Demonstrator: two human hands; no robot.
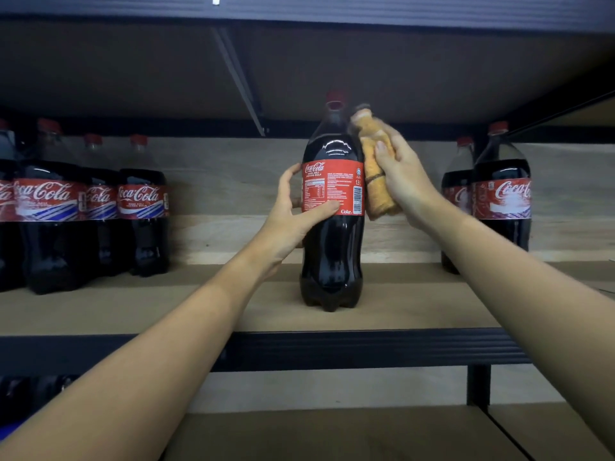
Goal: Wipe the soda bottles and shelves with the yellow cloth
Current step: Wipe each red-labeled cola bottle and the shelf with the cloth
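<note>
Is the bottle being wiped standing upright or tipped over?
Upright. The bottle stands on its base on the shelf, red cap at the top, with the left hand steadying its label.

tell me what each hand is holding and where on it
The left hand grips the middle bottle at its red label. The right hand holds the yellow cloth around its middle, against the bottle's side.

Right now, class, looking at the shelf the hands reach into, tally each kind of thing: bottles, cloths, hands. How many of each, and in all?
soda bottles: 7
yellow cloth: 1
hands: 2, left hand and right hand
Total: 10
</note>
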